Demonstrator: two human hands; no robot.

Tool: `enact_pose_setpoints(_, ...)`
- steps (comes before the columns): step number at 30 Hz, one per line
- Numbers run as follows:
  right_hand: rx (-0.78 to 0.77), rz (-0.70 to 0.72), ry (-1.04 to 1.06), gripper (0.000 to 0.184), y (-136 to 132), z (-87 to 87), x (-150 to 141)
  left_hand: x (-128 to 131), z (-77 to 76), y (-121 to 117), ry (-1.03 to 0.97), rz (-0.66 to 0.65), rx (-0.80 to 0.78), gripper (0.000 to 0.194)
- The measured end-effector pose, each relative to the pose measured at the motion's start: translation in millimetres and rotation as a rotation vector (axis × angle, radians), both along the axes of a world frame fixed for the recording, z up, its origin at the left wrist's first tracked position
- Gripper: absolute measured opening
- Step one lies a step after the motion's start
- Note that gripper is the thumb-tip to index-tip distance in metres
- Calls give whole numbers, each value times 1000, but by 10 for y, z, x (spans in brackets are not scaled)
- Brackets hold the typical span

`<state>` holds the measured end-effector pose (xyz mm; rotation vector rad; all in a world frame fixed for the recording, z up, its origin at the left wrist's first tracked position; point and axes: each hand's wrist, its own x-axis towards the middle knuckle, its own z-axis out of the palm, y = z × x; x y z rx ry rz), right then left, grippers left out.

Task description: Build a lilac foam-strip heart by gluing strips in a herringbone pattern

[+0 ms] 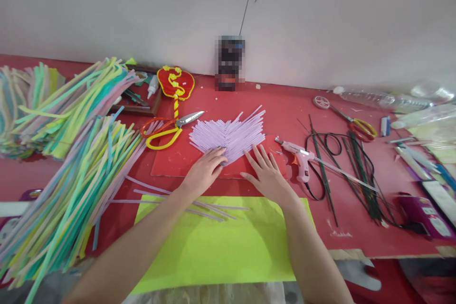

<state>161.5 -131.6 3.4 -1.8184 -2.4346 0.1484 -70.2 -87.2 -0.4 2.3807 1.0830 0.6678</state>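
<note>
A leaf- or heart-like piece of lilac pipe cleaners [228, 133], laid in slanting rows that meet at a middle seam, lies on a red board [171, 161]. My left hand [206, 168] rests on its lower left part, fingers stretched over the rows and thumb apart near the bottom tip. At the lower right edge, my right hand [267, 175] lies flat with spread fingers, fingertips touching or close to the piece. Several loose lilac pipe cleaners [210, 210] lie across a yellow-green sheet [228, 247] beneath my forearms.
Bundles of coloured pipe cleaners [89, 185] fill the left side. Scissors [174, 128] lie beside a red and yellow ornament [175, 83]. To the right are a pink glue gun [302, 159], dark green stems [363, 175], more scissors [359, 128] and plastic bottles [384, 99]. A pixelated phone-like object [230, 62] leans against the wall.
</note>
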Motion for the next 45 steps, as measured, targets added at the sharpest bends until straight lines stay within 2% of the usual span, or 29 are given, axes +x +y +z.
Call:
enact_pose_setpoints(16, 41, -9, 34, 59, -1, 7, -85, -3, -2, -10, 24, -4, 67, 22)
enact_pose_setpoints(23, 60, -14, 42, 60, -4, 19, -96, -10, 50, -60, 82, 14, 95, 37)
enact_pose_setpoints(30, 42, -7, 76, 57, -28, 112, -192, -57, 74, -117, 66, 33, 72, 33)
enact_pose_setpoints(36, 49, 4, 73, 55, -36, 86, -223, -116, 67, -120, -2, 127, 44, 32)
enact_pose_setpoints(45, 65, 14, 69, 57, -45, 95, -255, -116, 77, -135, -26, 136, 37, 28)
